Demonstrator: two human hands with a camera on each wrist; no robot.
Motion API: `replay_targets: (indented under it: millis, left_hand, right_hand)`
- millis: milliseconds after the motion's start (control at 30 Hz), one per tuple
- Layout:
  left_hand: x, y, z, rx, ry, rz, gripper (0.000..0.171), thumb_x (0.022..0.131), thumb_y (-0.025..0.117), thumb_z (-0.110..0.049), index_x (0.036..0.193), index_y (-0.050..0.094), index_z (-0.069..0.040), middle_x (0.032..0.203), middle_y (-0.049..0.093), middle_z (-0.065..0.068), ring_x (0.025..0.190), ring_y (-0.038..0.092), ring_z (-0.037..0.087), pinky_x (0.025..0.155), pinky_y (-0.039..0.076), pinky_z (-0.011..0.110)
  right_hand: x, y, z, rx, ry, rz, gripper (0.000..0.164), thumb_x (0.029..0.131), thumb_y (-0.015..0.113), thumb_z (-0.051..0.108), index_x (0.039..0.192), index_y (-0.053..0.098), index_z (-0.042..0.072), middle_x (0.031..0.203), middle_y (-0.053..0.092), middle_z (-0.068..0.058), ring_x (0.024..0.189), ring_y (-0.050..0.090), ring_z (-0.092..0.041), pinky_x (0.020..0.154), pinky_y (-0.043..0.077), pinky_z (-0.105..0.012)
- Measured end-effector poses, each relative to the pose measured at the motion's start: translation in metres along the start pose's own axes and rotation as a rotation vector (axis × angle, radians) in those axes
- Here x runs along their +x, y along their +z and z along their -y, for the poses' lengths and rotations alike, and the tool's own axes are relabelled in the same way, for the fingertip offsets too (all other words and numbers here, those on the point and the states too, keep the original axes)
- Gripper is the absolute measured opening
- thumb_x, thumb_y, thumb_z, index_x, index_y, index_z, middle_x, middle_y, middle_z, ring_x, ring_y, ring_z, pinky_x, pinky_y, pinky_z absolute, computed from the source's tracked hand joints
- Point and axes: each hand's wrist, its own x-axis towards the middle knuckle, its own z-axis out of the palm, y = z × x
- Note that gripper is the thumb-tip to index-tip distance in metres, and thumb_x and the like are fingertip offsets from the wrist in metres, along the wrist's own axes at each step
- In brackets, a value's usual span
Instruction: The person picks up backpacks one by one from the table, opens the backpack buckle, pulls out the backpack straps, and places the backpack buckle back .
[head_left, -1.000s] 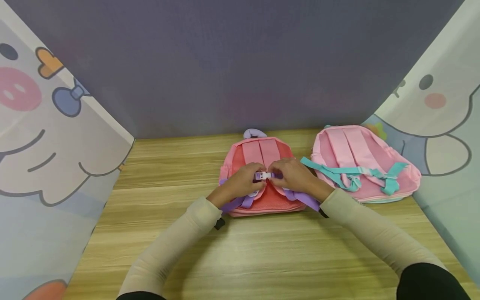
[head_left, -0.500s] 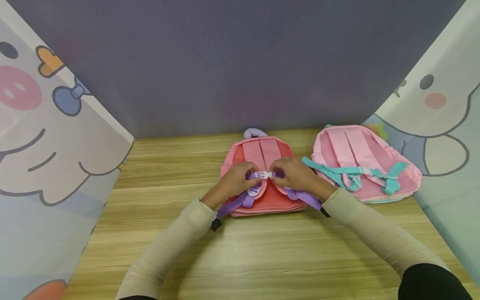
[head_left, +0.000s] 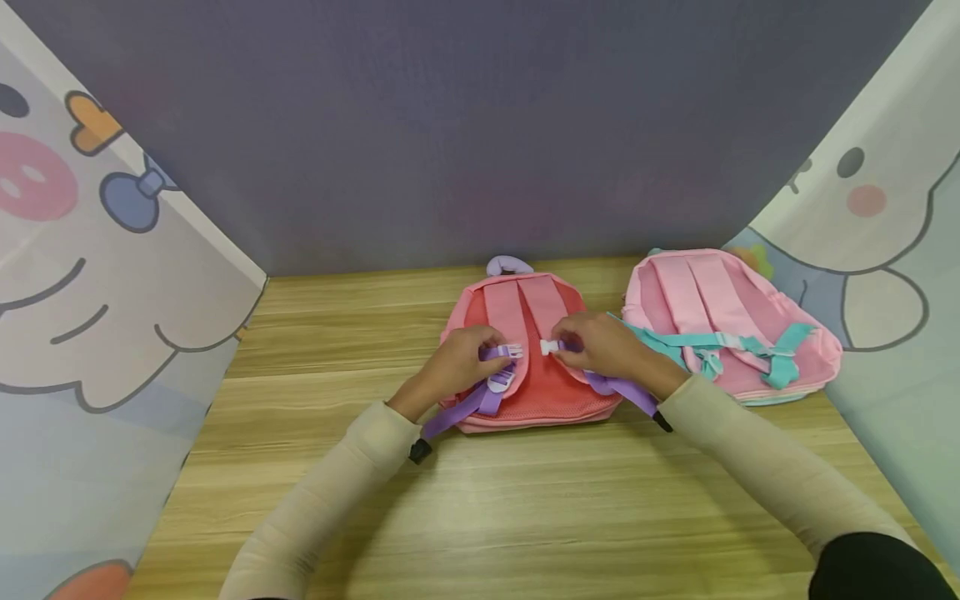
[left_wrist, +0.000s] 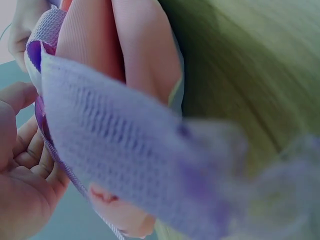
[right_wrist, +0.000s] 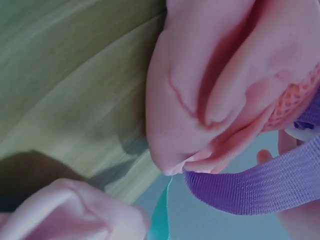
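Note:
A coral backpack [head_left: 551, 390] lies with its strap side up at the middle of the table, a lilac handle [head_left: 509, 265] at its top. My left hand [head_left: 459, 363] pinches a purple strap by the white pronged buckle half [head_left: 513, 351]. Across a small gap, my right hand [head_left: 600, 343] pinches the other white buckle half [head_left: 549, 347]. The two halves are apart, above the pack's shoulder straps. In the left wrist view, a purple strap [left_wrist: 110, 125] crosses in front of the left hand's palm [left_wrist: 22, 200]. The right wrist view shows a purple strap [right_wrist: 250, 194] partly covering the right hand.
To the right lies a light pink backpack [head_left: 738, 325] with teal straps [head_left: 697, 340], close to my right forearm. A dark panel [head_left: 480, 133] stands behind the wooden table [head_left: 337, 333]. Cartoon-printed panels [head_left: 885, 225] flank both sides.
The white buckle, joined in the earlier frames, is now in two halves. My left hand has moved left with the pronged half, and my right hand slightly right with the other.

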Motion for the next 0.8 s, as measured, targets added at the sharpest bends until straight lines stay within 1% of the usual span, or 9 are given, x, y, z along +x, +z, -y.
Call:
replay_targets:
  millis: [100, 267, 467, 600, 800]
  left_hand:
    - [-0.001, 0.000, 0.001, -0.012, 0.017, 0.000, 0.018, 0.093, 0.076, -0.022, 0.104, 0.071, -0.009, 0.087, 0.067, -0.001, 0.075, 0.055, 0.009, 0.069, 0.048, 0.022]
    - [-0.002, 0.004, 0.002, -0.009, 0.026, 0.011, 0.019, 0.094, 0.075, -0.022, 0.106, 0.071, -0.009, 0.090, 0.067, 0.000, 0.077, 0.055, 0.009, 0.070, 0.049, 0.022]
    - [-0.001, 0.007, 0.001, -0.006, 0.028, 0.004, 0.019, 0.093, 0.076, -0.021, 0.107, 0.071, -0.009, 0.092, 0.067, 0.000, 0.079, 0.056, 0.010, 0.072, 0.049, 0.024]
    - [-0.001, 0.011, 0.002, -0.013, 0.018, 0.024, 0.020, 0.093, 0.075, -0.022, 0.108, 0.070, -0.009, 0.094, 0.068, 0.000, 0.081, 0.057, 0.009, 0.074, 0.050, 0.023]
    - [0.000, 0.018, 0.003, -0.005, -0.011, 0.046, 0.019, 0.094, 0.074, -0.025, 0.107, 0.070, -0.012, 0.093, 0.065, -0.003, 0.080, 0.055, 0.009, 0.072, 0.048, 0.023]
  right_hand:
    - [-0.002, 0.001, -0.003, 0.000, -0.006, 0.044, 0.019, 0.086, 0.080, 0.024, 0.103, 0.074, 0.018, 0.085, 0.067, 0.006, 0.074, 0.053, -0.011, 0.072, 0.047, -0.032]
    - [-0.003, 0.008, -0.003, 0.001, -0.029, 0.116, 0.022, 0.087, 0.080, 0.021, 0.107, 0.074, 0.014, 0.093, 0.068, 0.004, 0.081, 0.057, -0.012, 0.078, 0.050, -0.033]
    - [-0.004, 0.013, -0.004, -0.038, -0.032, 0.117, 0.020, 0.086, 0.081, 0.021, 0.103, 0.074, 0.013, 0.088, 0.067, 0.004, 0.079, 0.057, -0.012, 0.076, 0.050, -0.032]
    - [-0.004, 0.015, -0.003, -0.082, -0.033, 0.124, 0.019, 0.086, 0.082, 0.022, 0.102, 0.075, 0.014, 0.086, 0.067, 0.004, 0.078, 0.057, -0.013, 0.074, 0.050, -0.034]
    - [-0.002, 0.017, 0.004, -0.122, -0.017, 0.149, 0.020, 0.087, 0.080, 0.024, 0.104, 0.076, 0.014, 0.096, 0.072, 0.000, 0.088, 0.063, -0.018, 0.083, 0.053, -0.041]
